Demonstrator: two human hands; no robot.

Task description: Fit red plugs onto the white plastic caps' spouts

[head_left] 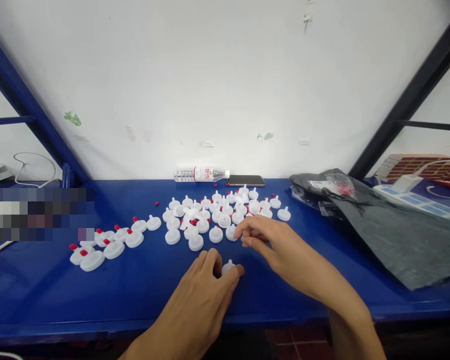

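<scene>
Thumb and fingers of the left hand [208, 280] are bent and closed around one white piece [228, 267], round at the base, with its thin spout pointing up, just above the blue table [135, 295]. To the right of it and a little further away, the right hand [268, 240] is half curled, with thumb and forefinger close together, at the near edge of a group of loose white pieces [202, 226]; whether it grips something, I cannot tell. These loose pieces spread beyond both hands, mostly with spouts upward, and small red caps [193, 222] lie among them. Further to the left of the left hand stand capped pieces [113, 249], several with red tips. Beyond the group, far from the hands, a clear bottle [180, 175] lies on its side; its label [203, 174] bears red marks, which look like characters but are too small to be read. Just beside its cap end lies a phone [246, 180] with a dark screen. To the right of the right hand is a dark grey bag [390, 240], and on it a transparent packet [343, 186] with red contents, without readable writing.
</scene>
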